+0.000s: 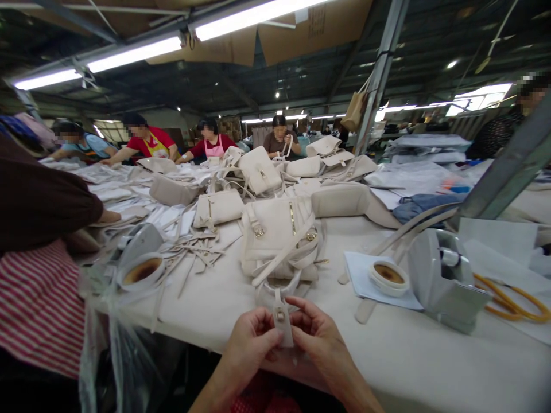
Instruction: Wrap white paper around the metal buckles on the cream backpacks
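At the table's near edge, my left hand [255, 338] pinches the lower part of a cream strap tab [283, 332] between thumb and fingers. A small gold-coloured buckle or clasp [280, 315] sits on this tab. From the other side, my right hand [316, 330] grips the tab's edge, its index finger raised near the top. Just beyond my fingers lies a cream bag [271, 235] with gold buckles and a zip, its straps lying across its front. The tab's upper end reaches toward the bag; whether they are joined I cannot tell.
More cream bags [260, 170] are heaped behind. Loose strips [200, 252] and a dish of brown paste [142, 271] lie left. Rightward are another paste dish [390, 277], a grey device [445, 278] and an orange cord [512, 298]. A co-worker's sleeve [47, 195] is close left; others work behind.
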### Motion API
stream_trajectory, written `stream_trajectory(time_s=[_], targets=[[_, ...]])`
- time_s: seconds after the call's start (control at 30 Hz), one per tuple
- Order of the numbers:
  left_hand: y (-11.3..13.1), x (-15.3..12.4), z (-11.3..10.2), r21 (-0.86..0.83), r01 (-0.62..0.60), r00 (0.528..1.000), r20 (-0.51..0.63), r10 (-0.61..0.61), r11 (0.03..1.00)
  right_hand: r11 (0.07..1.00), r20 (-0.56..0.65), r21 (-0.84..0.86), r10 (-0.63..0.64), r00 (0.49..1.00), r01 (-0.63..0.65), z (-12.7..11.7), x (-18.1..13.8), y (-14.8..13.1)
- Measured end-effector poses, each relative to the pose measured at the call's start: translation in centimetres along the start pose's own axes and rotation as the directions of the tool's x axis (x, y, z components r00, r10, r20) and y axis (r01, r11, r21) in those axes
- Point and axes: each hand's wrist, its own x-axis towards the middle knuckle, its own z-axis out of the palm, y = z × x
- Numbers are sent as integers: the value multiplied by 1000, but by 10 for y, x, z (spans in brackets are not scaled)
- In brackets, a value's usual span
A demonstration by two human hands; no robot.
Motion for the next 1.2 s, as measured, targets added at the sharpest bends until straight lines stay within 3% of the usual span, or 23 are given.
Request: stream_trajectory(time_s=[0.13, 0.43, 0.63, 0.7, 0.77, 0.87, 0.93, 1.0, 1.1, 1.2], targets=[[1, 1, 2, 59, -29, 1000, 8, 28, 998, 1000, 2, 3, 5, 1000, -5, -1, -2, 4], [-2, 2, 6, -116, 97, 993, 78, -88, 988, 1000, -54, 10, -12, 998, 13, 2, -2, 4], [-10, 9, 7, -167, 3, 1000, -8, -4, 986, 993, -50, 103, 62, 997, -57, 0, -15, -3], [-12, 9, 10, -83, -82, 996, -42, 78, 993, 979, -36, 174, 113, 993, -105, -1, -19, -3], [-13, 7, 13, 118, -185, 977, -90, 196, 976, 965, -32, 228, 138, 990, -127, -1, -20, -2], [-10, 0, 18, 452, -255, 932, -120, 342, 855, 955, -39, 266, 150, 988, -134, -1, -19, 1], [-9, -3, 19, 547, -260, 916, -121, 382, 796, 947, -42, 293, 149, 988, -130, -2, -18, 1], [-8, -4, 18, 514, -266, 921, -114, 372, 815, 947, -24, 295, 139, 990, -126, -4, -19, 0], [-8, -2, 14, 258, -225, 969, -38, 243, 940, 962, 49, 239, 127, 991, -135, -5, -21, -5], [-8, 0, 9, 42, -114, 993, 26, 113, 993, 972, 67, 189, 131, 989, -141, -1, -22, -6]])
